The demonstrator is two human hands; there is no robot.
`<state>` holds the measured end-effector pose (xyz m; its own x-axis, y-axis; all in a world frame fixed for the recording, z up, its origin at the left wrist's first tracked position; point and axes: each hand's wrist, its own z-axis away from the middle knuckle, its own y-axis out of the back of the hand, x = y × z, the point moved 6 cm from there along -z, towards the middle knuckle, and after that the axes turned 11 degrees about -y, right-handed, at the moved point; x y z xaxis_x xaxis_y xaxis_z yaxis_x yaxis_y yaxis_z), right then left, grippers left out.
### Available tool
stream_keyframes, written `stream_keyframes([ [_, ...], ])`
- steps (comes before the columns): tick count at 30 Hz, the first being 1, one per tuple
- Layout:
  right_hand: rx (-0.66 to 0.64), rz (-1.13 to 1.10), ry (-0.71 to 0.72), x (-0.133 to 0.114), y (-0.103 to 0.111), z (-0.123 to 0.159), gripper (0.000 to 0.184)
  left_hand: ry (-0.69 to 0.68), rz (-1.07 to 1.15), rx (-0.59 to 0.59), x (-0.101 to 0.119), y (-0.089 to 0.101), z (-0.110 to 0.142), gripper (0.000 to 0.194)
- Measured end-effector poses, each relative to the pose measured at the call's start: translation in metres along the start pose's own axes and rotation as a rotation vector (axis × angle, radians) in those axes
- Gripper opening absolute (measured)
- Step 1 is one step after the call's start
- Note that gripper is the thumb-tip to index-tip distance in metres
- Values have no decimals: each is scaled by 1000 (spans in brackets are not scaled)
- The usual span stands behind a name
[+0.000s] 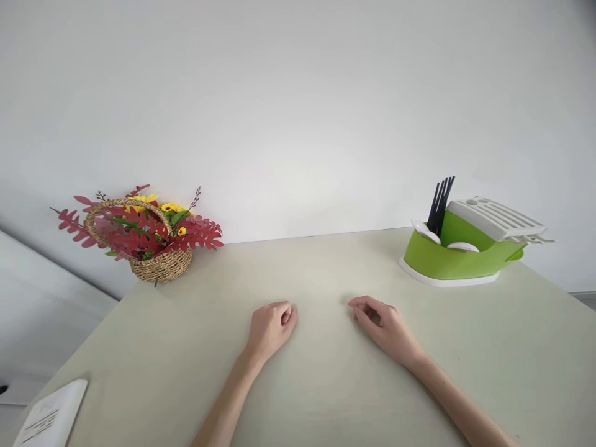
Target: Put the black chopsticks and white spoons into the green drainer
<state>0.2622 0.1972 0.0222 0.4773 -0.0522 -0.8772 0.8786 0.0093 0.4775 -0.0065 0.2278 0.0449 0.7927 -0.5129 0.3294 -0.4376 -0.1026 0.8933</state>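
My left hand [272, 324] rests on the pale table [316, 385] in a loose fist, thumb against the curled fingers. No object shows in it. To its right, with a gap of bare tabletop between, lies my right hand [382, 324]. Its fingers are bent in toward the thumb, a small hollow shows between them, and nothing is seen in that hand either. Neither hand touches any object besides the tabletop.
Back left stands a woven basket [162, 267] of red leaves and yellow flowers. A green utensil holder [460, 264] with a white rack [498, 218] and black chopsticks [439, 208] stands back right. A white, black-lined object [51, 416] lies front left. Behind is a white wall [298, 124].
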Motion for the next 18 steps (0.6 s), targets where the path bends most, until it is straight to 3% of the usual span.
stream_keyframes([
  [18,-9,18,-3,0,0,0,34,-12,-17,3,0,-2,0,41],
])
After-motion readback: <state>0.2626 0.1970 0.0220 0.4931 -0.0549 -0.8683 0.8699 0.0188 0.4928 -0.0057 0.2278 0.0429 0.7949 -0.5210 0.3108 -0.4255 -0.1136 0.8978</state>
